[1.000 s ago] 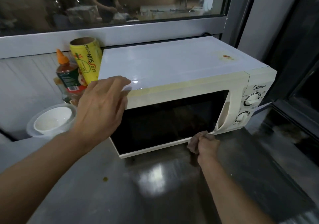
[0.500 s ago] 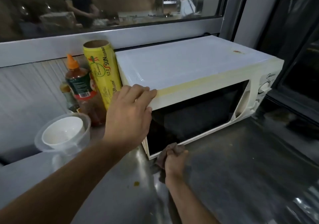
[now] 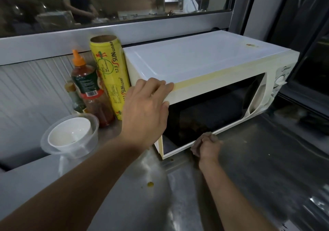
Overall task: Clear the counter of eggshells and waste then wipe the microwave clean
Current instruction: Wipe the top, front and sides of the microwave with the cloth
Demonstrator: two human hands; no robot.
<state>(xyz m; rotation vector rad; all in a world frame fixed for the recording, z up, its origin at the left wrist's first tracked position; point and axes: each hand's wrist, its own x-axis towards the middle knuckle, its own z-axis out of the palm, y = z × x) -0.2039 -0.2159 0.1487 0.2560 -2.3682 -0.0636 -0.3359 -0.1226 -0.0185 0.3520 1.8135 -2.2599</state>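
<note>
Our left hand [image 3: 145,113] is resting flat, fingers straight, over the top front left corner of the microwave [image 3: 204,65], steadying it. Our right hand [image 3: 207,148] is curling tightly around a small brownish cloth [image 3: 206,136] and pressing it against the bottom edge of the microwave door, a little in from its left corner.

The microwave is sitting at the back of the steel counter [image 3: 249,168], against the window frame. We are judging it heavy and stiff, likely to skid on the smooth steel unless braced from above. The cloth looks soft and easily bunched, best kept wadded in the fist for firm rubbing.

At the counter's back left, beside the microwave, a yellow roll of wrap [image 3: 110,77], a sauce bottle [image 3: 89,88] and a white bowl [image 3: 71,133] inside a clear tub are standing. A small yellowish spot [image 3: 150,184] is lying on the counter near its front middle.
</note>
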